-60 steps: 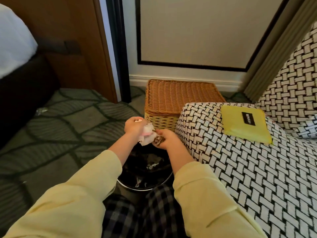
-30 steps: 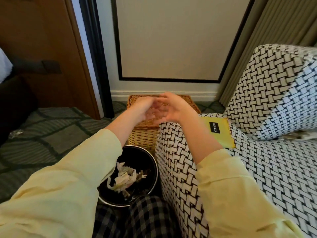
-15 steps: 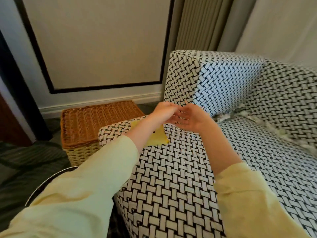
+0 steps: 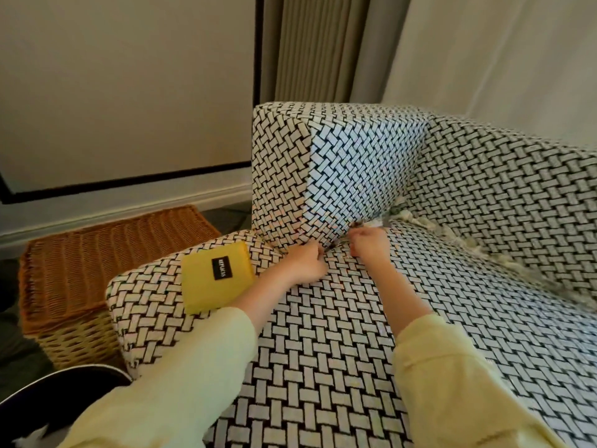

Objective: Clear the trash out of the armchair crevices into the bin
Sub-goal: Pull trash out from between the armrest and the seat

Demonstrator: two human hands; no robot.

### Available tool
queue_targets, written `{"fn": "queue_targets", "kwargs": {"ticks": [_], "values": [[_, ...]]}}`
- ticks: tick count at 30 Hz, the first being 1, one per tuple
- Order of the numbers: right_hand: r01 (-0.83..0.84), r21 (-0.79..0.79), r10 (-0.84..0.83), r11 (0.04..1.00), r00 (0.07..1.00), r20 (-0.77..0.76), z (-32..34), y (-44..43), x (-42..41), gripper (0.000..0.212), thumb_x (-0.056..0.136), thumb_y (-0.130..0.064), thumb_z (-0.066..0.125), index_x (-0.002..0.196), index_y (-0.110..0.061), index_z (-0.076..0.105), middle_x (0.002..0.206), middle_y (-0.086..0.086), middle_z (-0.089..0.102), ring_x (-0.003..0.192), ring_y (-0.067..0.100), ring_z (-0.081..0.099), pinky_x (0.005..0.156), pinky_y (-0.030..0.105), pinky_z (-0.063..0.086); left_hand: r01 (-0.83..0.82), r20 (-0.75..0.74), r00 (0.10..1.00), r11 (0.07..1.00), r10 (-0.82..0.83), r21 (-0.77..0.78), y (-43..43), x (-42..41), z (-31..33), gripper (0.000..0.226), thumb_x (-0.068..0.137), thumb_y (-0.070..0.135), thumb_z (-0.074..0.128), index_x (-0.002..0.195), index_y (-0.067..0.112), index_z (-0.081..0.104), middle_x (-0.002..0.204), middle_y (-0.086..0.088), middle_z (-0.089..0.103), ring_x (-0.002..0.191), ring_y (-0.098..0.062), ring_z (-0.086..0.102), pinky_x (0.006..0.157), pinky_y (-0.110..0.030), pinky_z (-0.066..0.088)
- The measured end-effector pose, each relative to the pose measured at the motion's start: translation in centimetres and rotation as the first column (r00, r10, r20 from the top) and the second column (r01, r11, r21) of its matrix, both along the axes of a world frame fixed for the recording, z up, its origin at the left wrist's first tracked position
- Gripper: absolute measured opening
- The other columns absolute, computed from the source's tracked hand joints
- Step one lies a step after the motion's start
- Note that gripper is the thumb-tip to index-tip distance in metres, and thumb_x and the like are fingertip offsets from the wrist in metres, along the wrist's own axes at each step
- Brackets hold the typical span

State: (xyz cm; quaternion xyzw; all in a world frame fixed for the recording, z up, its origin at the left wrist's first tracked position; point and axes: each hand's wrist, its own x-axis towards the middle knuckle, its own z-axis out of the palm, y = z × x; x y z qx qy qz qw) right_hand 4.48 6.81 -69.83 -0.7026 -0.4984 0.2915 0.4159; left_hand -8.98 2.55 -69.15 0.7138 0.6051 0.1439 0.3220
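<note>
At the armchair (image 4: pixel 323 350) arm crevice, your left hand (image 4: pixel 307 261) and right hand (image 4: pixel 368 242) pinch scraps (image 4: pixel 374 223); the back-seam litter (image 4: pixel 468 244) is uncleared and the bin (image 4: pixel 71 383) holds some.

The wall ahead is a cream panel (image 4: pixel 129 92) edged with a thin dark frame line, and a white skirting board (image 4: pixel 129 205) runs along its foot. To its right hangs a beige pleated curtain (image 4: pixel 310 46), then a paler, smooth drape (image 4: pixel 500 59). On the dark greenish carpet (image 4: pixel 231 215) stands a square wicker basket (image 4: pixel 106 253) with an orange-brown lid and paler sides, close against the black-and-white woven armchair (image 4: pixel 323 367). The armchair's inner faces catch a cool, bright light.
</note>
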Motion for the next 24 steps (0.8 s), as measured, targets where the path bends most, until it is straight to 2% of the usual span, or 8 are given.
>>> {"fn": "queue_targets", "kwargs": {"ticks": [3, 8, 12, 15, 17, 19, 21, 24], "values": [[-0.123, 0.012, 0.116, 0.992, 0.960, 0.256, -0.7, 0.5, -0.1, 0.023, 0.090, -0.009, 0.052, 0.106, -0.007, 0.068, 0.096, 0.008, 0.068, 0.051, 0.007, 0.041, 0.046, 0.016, 0.033, -0.004, -0.058, 0.998, 1.000, 0.004, -0.002, 0.8, 1.0, -0.3, 0.054, 0.091, 0.023, 0.045, 0.141, 0.010, 0.030, 0.139, -0.010, 0.044, 0.123, -0.024, 0.046, 0.098, -0.032, 0.039], [-0.087, 0.135, 0.053, 0.987, 0.969, 0.240, -0.9, 0.9, 1.6, 0.028, 0.082, 0.004, 0.048, 0.094, -0.010, 0.069, 0.094, 0.003, 0.063, 0.048, 0.007, 0.038, 0.038, 0.010, 0.030, -0.013, -0.061, 0.998, 0.999, 0.011, -0.032, 2.4, 3.3, -0.5, 0.058, 0.096, 0.029, 0.037, 0.144, 0.007, 0.015, 0.128, -0.014, 0.052, 0.111, -0.027, 0.055, 0.083, -0.032, 0.043], [0.010, 0.194, -0.021, 0.981, 0.998, 0.055, -0.9, 0.8, 3.0, 0.027, 0.080, 0.006, 0.047, 0.075, -0.017, 0.061, 0.077, 0.001, 0.059, 0.052, 0.008, 0.038, 0.046, 0.015, 0.032, -0.050, -0.053, 0.997, 0.989, 0.058, 0.141, 2.6, 4.9, -1.6, 0.042, 0.095, 0.028, 0.038, 0.131, 0.011, 0.023, 0.101, -0.010, 0.063, 0.083, -0.026, 0.062, 0.066, -0.032, 0.044], [-0.038, 0.190, 0.005, 0.981, 0.985, 0.170, -0.9, 0.8, 2.7, 0.020, 0.079, -0.001, 0.052, 0.080, -0.015, 0.066, 0.066, -0.005, 0.055, 0.054, 0.008, 0.042, 0.049, 0.017, 0.035, -0.051, -0.039, 0.997, 0.974, 0.061, 0.219, 2.8, 5.1, -2.1, 0.038, 0.095, 0.026, 0.037, 0.128, 0.014, 0.023, 0.090, -0.007, 0.062, 0.075, -0.026, 0.059, 0.064, -0.032, 0.043], [-0.158, 0.115, 0.100, 0.981, 0.910, 0.401, -1.0, 0.7, 2.0, 0.019, 0.081, -0.014, 0.055, 0.091, -0.017, 0.071, 0.077, 0.000, 0.066, 0.066, 0.013, 0.054, 0.059, 0.024, 0.047, -0.043, -0.023, 0.999, 0.976, 0.049, 0.213, 2.8, 5.0, -2.1, 0.040, 0.095, 0.024, 0.037, 0.130, 0.015, 0.021, 0.096, -0.009, 0.062, 0.075, -0.024, 0.056, 0.067, -0.033, 0.041], [-0.211, -0.004, 0.174, 0.977, 0.796, 0.580, -0.9, 0.7, 1.3, 0.024, 0.085, -0.026, 0.051, 0.100, -0.022, 0.070, 0.089, 0.003, 0.068, 0.076, 0.018, 0.058, 0.063, 0.026, 0.048, -0.032, -0.012, 0.999, 0.980, 0.035, 0.196, 2.8, 4.9, -2.0, 0.040, 0.093, 0.021, 0.038, 0.129, 0.015, 0.020, 0.105, -0.010, 0.062, 0.077, -0.024, 0.054, 0.070, -0.033, 0.040], [-0.221, -0.103, 0.235, 0.970, 0.725, 0.648, -0.6, 1.0, 1.1, 0.028, 0.091, -0.035, 0.045, 0.106, -0.026, 0.068, 0.091, 0.003, 0.066, 0.078, 0.019, 0.057, 0.060, 0.025, 0.042, -0.028, 0.006, 1.000, 0.984, 0.027, 0.176, 2.7, 4.9, -2.0, 0.038, 0.092, 0.019, 0.038, 0.126, 0.016, 0.021, 0.105, -0.010, 0.061, 0.077, -0.024, 0.054, 0.070, -0.034, 0.040], [-0.266, -0.241, 0.359, 0.933, 0.656, 0.664, -0.3, 2.0, 1.3, 0.034, 0.092, -0.042, 0.041, 0.109, -0.028, 0.067, 0.097, 0.003, 0.066, 0.087, 0.021, 0.059, 0.071, 0.031, 0.048, -0.025, 0.039, 0.999, 0.991, 0.020, 0.134, 2.8, 4.7, -1.8, 0.035, 0.092, 0.022, 0.038, 0.122, 0.015, 0.022, 0.099, -0.009, 0.061, 0.079, -0.025, 0.056, 0.068, -0.034, 0.042]]}}
